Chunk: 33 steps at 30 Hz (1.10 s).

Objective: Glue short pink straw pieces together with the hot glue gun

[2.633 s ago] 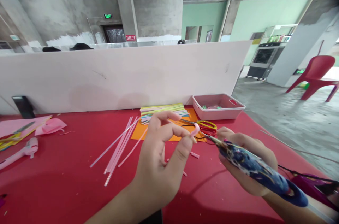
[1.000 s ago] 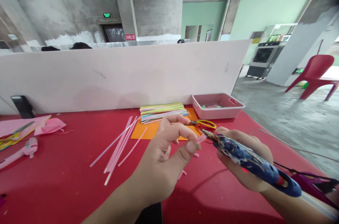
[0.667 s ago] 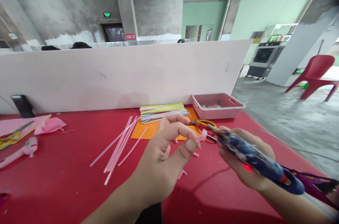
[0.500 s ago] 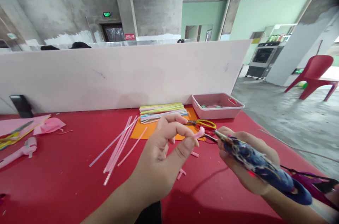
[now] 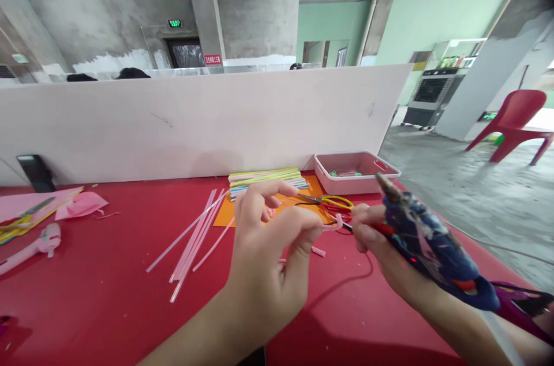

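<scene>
Curled Pink Strip in Left Hand, Glue Gun in Right

Pinching a curled pink strip [image 5: 339, 220] between thumb and forefinger of the left hand [image 5: 272, 250], with the other fingers loosely bent and raised away from the pinch. Bent upward at the free end of the strip, in the gap between the two hands, just beside the right fingertips but seemingly apart from them. Gripping a blue glue gun [image 5: 433, 245] in the right hand [image 5: 381, 245], with several fingers bent in around the body and the foremost fingertips brought close together near the strip. Tilted nozzle-up above the right hand, well clear of the strip, with a small red light glowing on the side. Cannot tell whether pressing the trigger.

Just beyond the gap between the hands, on the red counter [image 5: 142, 262]: scissors [image 5: 324, 201] with yellow and red handles, partly over an orange sheet [image 5: 225, 215]. Also on the sheet, beyond the left hand: a stack of thin coloured sticks [image 5: 266, 177]. Left of the left hand: several long pink sticks [image 5: 197, 242], laid slantwise, some crossing. Below the left fingertips: a short pink piece [image 5: 319, 251]. Beyond the right hand, near the partition [image 5: 194, 123]: a pink basket [image 5: 355, 184] holding small pink and green bits.
</scene>
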Each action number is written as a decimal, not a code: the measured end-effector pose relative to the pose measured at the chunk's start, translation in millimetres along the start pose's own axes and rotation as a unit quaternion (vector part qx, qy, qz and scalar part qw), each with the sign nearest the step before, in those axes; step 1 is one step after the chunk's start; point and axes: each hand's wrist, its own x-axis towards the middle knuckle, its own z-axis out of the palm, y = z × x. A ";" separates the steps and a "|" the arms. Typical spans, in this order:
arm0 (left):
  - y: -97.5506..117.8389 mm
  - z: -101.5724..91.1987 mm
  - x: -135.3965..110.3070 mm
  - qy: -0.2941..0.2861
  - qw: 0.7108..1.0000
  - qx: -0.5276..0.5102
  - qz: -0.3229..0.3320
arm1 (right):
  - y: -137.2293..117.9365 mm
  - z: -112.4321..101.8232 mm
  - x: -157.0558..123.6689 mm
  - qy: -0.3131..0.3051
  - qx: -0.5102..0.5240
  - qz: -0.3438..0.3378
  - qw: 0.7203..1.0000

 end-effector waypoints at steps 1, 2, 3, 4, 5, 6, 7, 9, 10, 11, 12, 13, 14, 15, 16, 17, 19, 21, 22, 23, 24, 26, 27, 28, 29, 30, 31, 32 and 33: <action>-0.5 0.9 -0.9 0.007 0.999 0.038 0.023 | 0.3 0.5 -0.1 -0.012 0.033 0.009 0.999; -1.0 1.6 -1.8 0.008 0.997 0.062 0.041 | -0.2 0.7 0.0 -0.033 0.068 0.022 0.997; -1.5 2.3 -2.6 0.001 0.996 0.076 0.054 | -1.1 0.6 0.3 -0.056 0.102 0.034 0.993; -2.0 2.9 -3.4 -0.010 0.995 0.081 0.061 | -2.4 0.4 0.6 -0.078 0.130 0.046 0.987; -2.4 3.5 -4.1 -0.022 0.994 0.082 0.065 | -3.7 0.1 1.0 -0.092 0.151 0.055 0.983; -2.8 4.1 -4.6 -0.031 0.994 0.079 0.067 | -5.1 -0.2 1.4 -0.097 0.162 0.061 0.980; -3.2 4.8 -4.9 -0.040 0.994 0.076 0.068 | -6.3 -0.4 1.7 -0.092 0.167 0.063 0.980; -3.9 6.4 -5.0 -0.050 0.994 0.070 0.069 | -8.8 -0.5 2.5 -0.063 0.163 0.058 0.983; -4.2 7.3 -4.9 -0.053 0.994 0.067 0.067 | -10.1 -0.3 2.9 -0.052 0.160 0.055 0.984; -4.4 8.0 -4.8 -0.055 0.994 0.063 0.066 | -11.6 0.0 3.4 -0.049 0.160 0.053 0.984; -4.6 8.6 -4.7 -0.056 0.995 0.059 0.065 | -13.1 0.4 4.0 -0.052 0.164 0.050 0.984; -4.8 9.1 -4.7 -0.055 0.995 0.055 0.065 | -14.7 0.9 4.5 -0.058 0.169 0.049 0.983; -5.0 9.3 -4.8 -0.056 0.995 0.051 0.064 | -16.0 1.3 5.0 -0.066 0.173 0.051 0.981; -5.2 9.4 -5.0 -0.059 0.995 0.047 0.064 | -17.0 1.7 5.2 -0.074 0.175 0.053 0.980; -5.4 9.3 -5.2 -0.062 0.995 0.044 0.063 | -17.5 2.1 5.2 -0.080 0.179 0.054 0.979; -5.6 9.1 -5.3 -0.066 0.995 0.042 0.063 | -17.4 2.5 5.0 -0.084 0.186 0.056 0.977; -6.0 8.6 -5.4 -0.074 0.994 0.037 0.073 | -15.7 3.3 3.8 -0.090 0.210 0.068 0.971; -6.3 8.3 -5.0 -0.075 0.992 0.034 0.094 | -13.3 4.0 2.4 -0.092 0.250 0.092 0.960; -6.4 8.1 -4.7 -0.074 0.991 0.034 0.102 | -12.2 4.2 1.9 -0.095 0.269 0.104 0.953; -6.5 8.0 -4.4 -0.074 0.991 0.035 0.108 | -11.4 4.4 1.6 -0.098 0.285 0.114 0.947; -6.7 7.9 -4.2 -0.075 0.990 0.036 0.111 | -11.1 4.5 1.6 -0.101 0.297 0.120 0.942; -7.1 7.5 -4.0 -0.077 0.990 0.038 0.116 | -12.0 4.8 2.5 -0.108 0.310 0.131 0.936; -7.3 7.4 -4.0 -0.080 0.989 0.038 0.119 | -13.2 5.1 3.4 -0.110 0.313 0.137 0.933; -7.4 7.4 -4.1 -0.081 0.989 0.038 0.122 | -14.7 5.5 4.5 -0.113 0.316 0.145 0.931; -7.4 7.4 -4.3 -0.080 0.988 0.038 0.126 | -16.3 6.1 6.0 -0.113 0.319 0.150 0.929; -7.3 7.6 -4.4 -0.078 0.988 0.038 0.129 | -17.9 6.8 7.5 -0.109 0.323 0.153 0.928; -7.0 7.9 -4.5 -0.073 0.988 0.037 0.132 | -19.2 7.3 9.2 -0.099 0.324 0.151 0.929; -6.6 8.3 -4.4 -0.066 0.988 0.036 0.133 | -19.8 7.6 10.8 -0.087 0.321 0.144 0.932; -6.1 8.7 -4.2 -0.055 0.990 0.035 0.129 | -19.8 7.6 12.2 -0.071 0.312 0.132 0.938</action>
